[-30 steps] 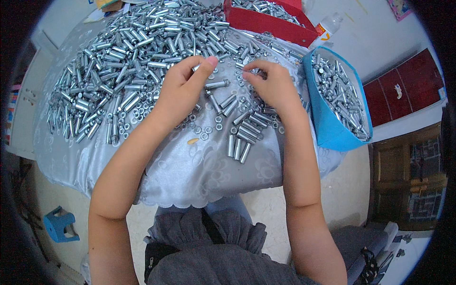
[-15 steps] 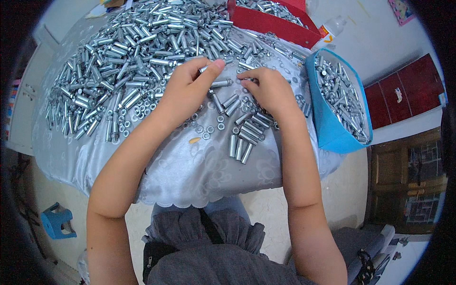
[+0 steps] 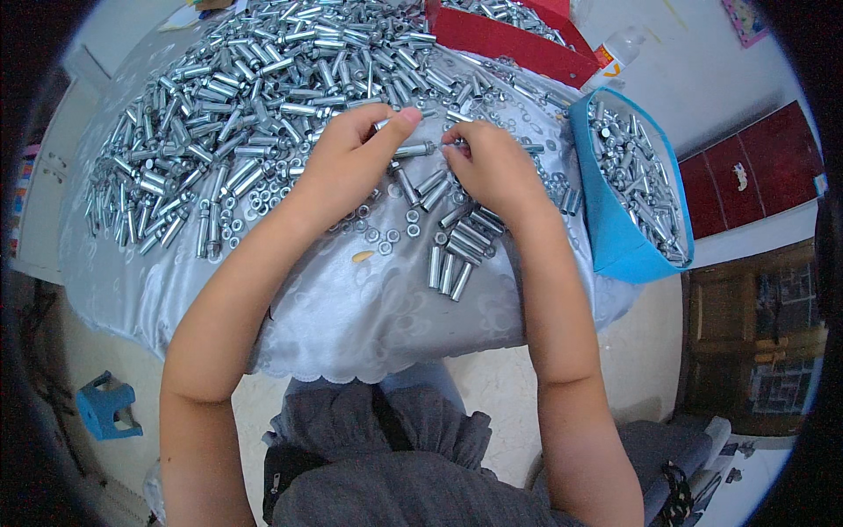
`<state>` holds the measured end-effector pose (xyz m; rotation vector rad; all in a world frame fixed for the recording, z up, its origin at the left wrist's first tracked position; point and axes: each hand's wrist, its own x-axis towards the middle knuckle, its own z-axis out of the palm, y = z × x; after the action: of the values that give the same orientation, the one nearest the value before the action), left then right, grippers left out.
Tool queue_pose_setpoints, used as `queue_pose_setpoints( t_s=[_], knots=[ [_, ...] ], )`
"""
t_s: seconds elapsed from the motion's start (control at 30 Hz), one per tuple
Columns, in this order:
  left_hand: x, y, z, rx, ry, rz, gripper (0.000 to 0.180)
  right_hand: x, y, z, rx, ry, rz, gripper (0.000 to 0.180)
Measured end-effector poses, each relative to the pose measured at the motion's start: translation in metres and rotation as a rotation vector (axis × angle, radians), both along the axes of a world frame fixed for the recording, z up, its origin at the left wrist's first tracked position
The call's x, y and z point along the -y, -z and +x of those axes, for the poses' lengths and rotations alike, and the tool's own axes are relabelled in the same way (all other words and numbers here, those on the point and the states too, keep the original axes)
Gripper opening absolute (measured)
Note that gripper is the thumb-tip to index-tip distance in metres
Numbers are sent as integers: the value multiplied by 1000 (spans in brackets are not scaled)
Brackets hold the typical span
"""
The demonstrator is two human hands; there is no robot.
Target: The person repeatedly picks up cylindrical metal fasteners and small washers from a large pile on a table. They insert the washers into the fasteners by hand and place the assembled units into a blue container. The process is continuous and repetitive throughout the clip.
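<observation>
My left hand (image 3: pixel 344 162) is closed around a silver expansion bolt (image 3: pixel 413 150), whose end sticks out to the right. A bit of metal also glints between its thumb and forefinger. Right at that bolt's tip, the thumb and forefinger of my right hand (image 3: pixel 499 171) pinch together; whatever small piece they hold is hidden. Loose hex nuts (image 3: pixel 373 234) lie below my left hand. Several metal sleeves (image 3: pixel 448 273) sit side by side near my right wrist. Beyond both hands spreads a large heap of silver expansion bolts (image 3: pixel 255 97).
A blue fabric bin (image 3: pixel 615 224) full of bolts stands at the right. At the back is a red box (image 3: pixel 518 46) with more bolts, beside a clear bottle (image 3: pixel 619 53). Washers lie scattered on the pale patterned tablecloth (image 3: pixel 395 307). A blue stool (image 3: pixel 109 406) is on the floor at left.
My right hand's fingertips have closed together and come to the tip of the bolt. The left hand keeps its hold, and the whole view has shifted slightly.
</observation>
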<state>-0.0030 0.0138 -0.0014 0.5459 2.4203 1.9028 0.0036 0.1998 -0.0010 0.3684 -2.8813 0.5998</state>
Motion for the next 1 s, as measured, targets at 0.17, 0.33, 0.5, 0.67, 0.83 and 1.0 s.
queue_pose_setpoints(
  t_s=[0.17, 0.33, 0.5, 0.67, 0.83, 1.0],
  knots=[
    [-1, 0, 0, 74, 30, 38, 39, 1, 5, -10, -145, 12, 25, 19],
    [1, -1, 1, 211, 76, 179, 38, 7, -16, -5, -49, -13, -584, 26],
    [0, -1, 1, 283, 196, 291, 38, 14, -17, 1, 33, -165, -778, 19],
    [5, -2, -2, 345, 278, 294, 33, 14, -16, -1, 12, -149, -805, 24],
    [6, -5, -1, 349, 341, 294, 34, 13, -19, -1, 64, -91, -871, 23],
    [9, -5, -1, 372, 389, 283, 33, 14, -20, -1, 151, -88, -1015, 20]
  ],
)
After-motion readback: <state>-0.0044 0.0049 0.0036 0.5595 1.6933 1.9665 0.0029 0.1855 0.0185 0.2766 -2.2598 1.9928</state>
